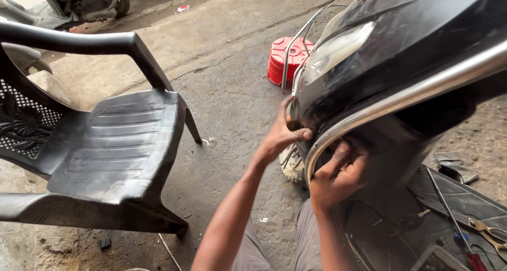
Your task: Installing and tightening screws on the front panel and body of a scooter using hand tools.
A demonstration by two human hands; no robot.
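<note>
A black scooter's front body panel (401, 49) fills the upper right, with a chrome guard bar (417, 89) curving around it and a headlight lens (338, 49). My left hand (280, 136) presses against the panel's lower edge, thumb against the black plastic. My right hand (338, 173) reaches up under the panel behind the lower bend of the chrome bar, fingers curled on the underside. What the fingers grip is hidden. The front tyre (292, 165) shows just below my left hand.
A black plastic armchair (116, 144) stands at the left on the concrete floor. A red plastic stool (288, 59) sits beyond the scooter. Tools, including pliers (488, 231) and a red-handled screwdriver (465, 239), lie on a dark panel at lower right. Another scooter (90, 1) is parked top left.
</note>
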